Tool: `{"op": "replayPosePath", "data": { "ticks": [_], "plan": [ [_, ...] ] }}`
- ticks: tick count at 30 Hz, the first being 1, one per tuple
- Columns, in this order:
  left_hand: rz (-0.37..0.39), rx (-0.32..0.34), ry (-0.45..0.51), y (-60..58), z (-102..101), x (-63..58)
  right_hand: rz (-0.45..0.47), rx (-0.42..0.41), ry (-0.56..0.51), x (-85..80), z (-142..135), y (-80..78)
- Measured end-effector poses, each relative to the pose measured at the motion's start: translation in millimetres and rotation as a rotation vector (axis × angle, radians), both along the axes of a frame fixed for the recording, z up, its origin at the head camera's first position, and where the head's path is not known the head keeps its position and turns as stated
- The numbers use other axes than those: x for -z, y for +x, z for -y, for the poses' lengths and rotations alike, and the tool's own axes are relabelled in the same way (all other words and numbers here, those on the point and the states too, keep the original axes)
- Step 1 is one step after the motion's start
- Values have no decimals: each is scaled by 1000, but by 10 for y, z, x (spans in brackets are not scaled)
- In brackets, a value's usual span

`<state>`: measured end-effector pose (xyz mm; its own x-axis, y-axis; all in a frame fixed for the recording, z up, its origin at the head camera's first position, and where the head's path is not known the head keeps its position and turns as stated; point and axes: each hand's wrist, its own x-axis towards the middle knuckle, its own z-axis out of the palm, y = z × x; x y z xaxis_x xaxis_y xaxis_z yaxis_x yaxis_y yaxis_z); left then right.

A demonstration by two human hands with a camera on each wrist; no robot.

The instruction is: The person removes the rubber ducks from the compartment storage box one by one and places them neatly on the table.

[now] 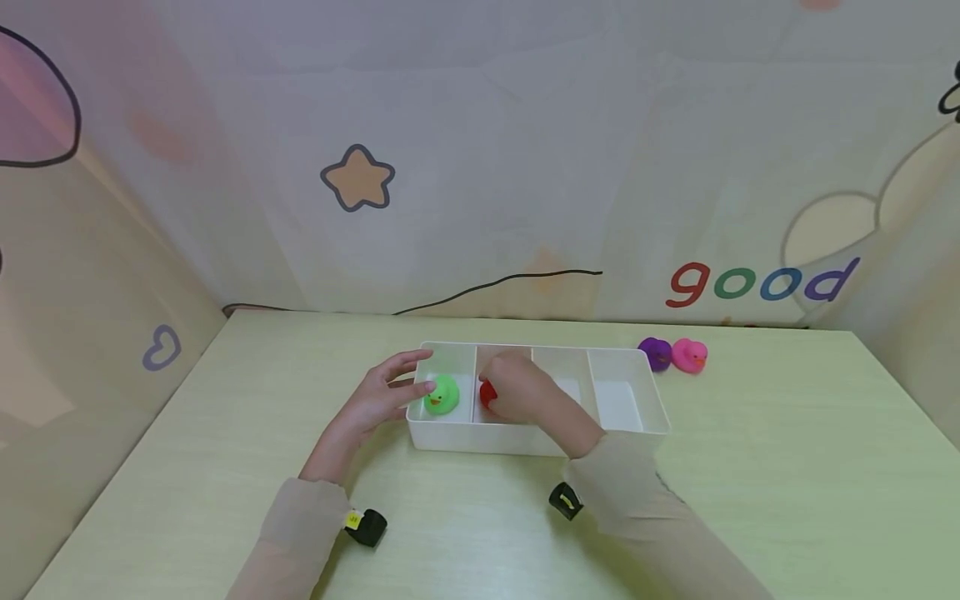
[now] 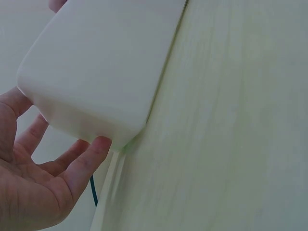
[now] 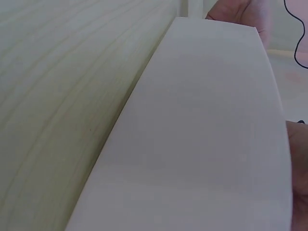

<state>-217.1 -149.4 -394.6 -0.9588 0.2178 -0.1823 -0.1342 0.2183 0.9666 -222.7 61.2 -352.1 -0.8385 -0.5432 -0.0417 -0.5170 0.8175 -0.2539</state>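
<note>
A white divided box (image 1: 487, 437) stands on the table, its compartments in a row. My left hand (image 1: 378, 394) holds the box's left end, thumb over the rim; in the left wrist view its fingers (image 2: 86, 161) touch the outer end wall. Inside the leftmost compartment sits a green rubber duck (image 1: 442, 394). My right hand (image 1: 517, 387) reaches into the second compartment and grips a red rubber duck (image 1: 487, 394), mostly hidden by the hand. The right wrist view is largely filled by the box's outer wall (image 3: 192, 125), with part of the right hand (image 3: 299, 168) at its edge.
A purple duck (image 1: 656, 354) and a pink duck (image 1: 689, 356) sit side by side behind the box's right end. A printed cloth backdrop (image 1: 487, 167) rises along the table's far edge.
</note>
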Motion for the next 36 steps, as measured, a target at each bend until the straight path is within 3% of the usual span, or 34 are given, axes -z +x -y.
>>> {"op": "replayPosePath", "data": {
  "ticks": [6, 13, 31, 36],
  "plan": [
    [2, 1, -2, -2, -4, 13, -86, -22, 45, 38, 23, 1],
    [0, 6, 11, 0, -4, 10, -77, -6, 16, 64, 16, -3],
    [13, 0, 16, -5, -11, 6, -65, -26, -338, -11, -166, 61],
    [12, 2, 16, -4, -10, 1, -22, 21, -428, -50, -246, 96]
  ]
}}
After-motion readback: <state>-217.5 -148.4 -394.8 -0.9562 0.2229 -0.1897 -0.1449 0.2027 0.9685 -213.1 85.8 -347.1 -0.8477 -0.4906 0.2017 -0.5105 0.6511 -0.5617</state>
